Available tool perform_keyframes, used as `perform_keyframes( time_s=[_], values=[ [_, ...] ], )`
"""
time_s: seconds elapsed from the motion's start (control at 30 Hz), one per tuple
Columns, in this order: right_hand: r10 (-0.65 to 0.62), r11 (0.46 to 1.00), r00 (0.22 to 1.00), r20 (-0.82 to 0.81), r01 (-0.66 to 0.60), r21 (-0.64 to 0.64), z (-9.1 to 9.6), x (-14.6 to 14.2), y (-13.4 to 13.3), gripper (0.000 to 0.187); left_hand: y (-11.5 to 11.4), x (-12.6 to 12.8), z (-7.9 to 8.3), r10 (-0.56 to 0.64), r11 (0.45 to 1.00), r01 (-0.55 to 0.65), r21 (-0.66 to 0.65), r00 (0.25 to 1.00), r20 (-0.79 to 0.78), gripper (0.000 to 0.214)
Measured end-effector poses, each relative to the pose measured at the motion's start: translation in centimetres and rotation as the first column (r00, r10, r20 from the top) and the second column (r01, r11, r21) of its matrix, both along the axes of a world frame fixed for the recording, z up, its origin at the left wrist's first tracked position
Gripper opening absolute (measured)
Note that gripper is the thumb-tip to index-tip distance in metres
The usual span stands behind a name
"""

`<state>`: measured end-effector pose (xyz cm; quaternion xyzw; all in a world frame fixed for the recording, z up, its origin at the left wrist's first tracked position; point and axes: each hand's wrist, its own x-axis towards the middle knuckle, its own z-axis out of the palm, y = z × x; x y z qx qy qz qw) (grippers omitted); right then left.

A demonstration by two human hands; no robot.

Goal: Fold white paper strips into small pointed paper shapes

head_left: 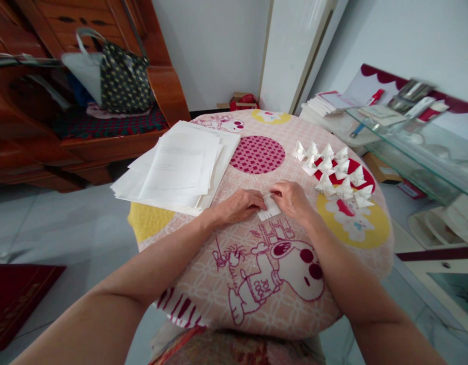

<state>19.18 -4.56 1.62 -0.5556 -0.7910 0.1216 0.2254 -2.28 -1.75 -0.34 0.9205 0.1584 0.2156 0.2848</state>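
Both hands rest on a small folded slip of white paper [269, 208] in the middle of a round table covered with a pink cartoon-print cloth [257, 284]. My left hand [239, 205] presses its fingertips onto the slip's left edge. My right hand [293, 198] pinches the slip from the right side. Several folded white paper pieces [335, 170] lie in rows just beyond my right hand. A stack of white sheets [179, 167] lies at the far left of the table.
A wooden bench [47, 137] with a dotted handbag [122, 76] stands at the left. A glass shelf [427, 152] with papers, pens and a metal cup runs along the right. A red mat [13, 299] lies on the grey tiled floor.
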Motion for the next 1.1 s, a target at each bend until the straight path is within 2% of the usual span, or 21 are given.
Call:
perform_keyframes(
  time_s=[0.1, 0.3, 0.43, 0.53, 0.67, 0.77, 0.83, 0.93, 1.1],
  values=[
    [0.129, 0.991, 0.986, 0.103, -0.126, -0.039, 1.1, 0.0, -2.0, 0.020, 0.0, -0.1, 0.0, -0.004, 1.000, 0.004, 0.010, 1.000, 0.008, 0.028],
    [0.249, 0.968, 0.900, 0.356, -0.235, -0.084, 1.5, -0.4, -4.2, 0.002, 0.2, -0.3, -0.1, 0.003, 1.000, -0.003, -0.008, 1.000, 0.007, 0.031],
    [0.282, 0.959, 0.817, 0.502, -0.244, -0.141, 1.9, -1.2, -4.4, 0.016, 0.4, -0.6, 0.0, -0.019, 1.000, 0.019, -0.011, 0.999, -0.027, 0.030],
    [0.292, 0.956, 0.785, 0.546, -0.242, -0.164, 2.0, -1.6, -4.6, 0.027, 0.4, -0.7, 0.1, -0.024, 1.000, 0.023, -0.015, 0.999, -0.040, 0.025],
    [0.252, 0.968, 0.852, 0.459, -0.231, -0.103, 1.4, -1.2, -4.3, 0.025, 0.3, -0.5, -0.1, 0.002, 1.000, -0.002, -0.008, 1.000, -0.024, 0.019],
    [0.166, 0.986, 0.943, 0.288, -0.153, -0.067, 0.9, -0.7, -3.9, 0.025, 0.3, -0.3, -0.4, 0.057, 0.998, -0.057, -0.001, 0.998, -0.005, 0.016],
    [0.129, 0.988, 0.980, 0.153, -0.115, -0.100, 0.8, -0.4, -3.6, 0.027, 0.4, -0.2, -0.6, 0.086, 0.996, -0.086, -0.008, 0.996, -0.004, 0.016],
    [0.111, 0.980, 0.994, 0.015, -0.106, -0.169, 0.9, 0.0, -3.5, 0.024, 0.5, -0.1, -0.6, 0.110, 0.994, -0.110, -0.021, 0.994, -0.020, 0.017],
    [0.088, 0.974, 0.996, -0.003, -0.087, -0.208, 0.8, 0.3, -3.4, 0.020, 0.5, 0.3, -0.3, 0.160, 0.987, -0.160, 0.002, 0.985, -0.063, 0.016]
  ],
)
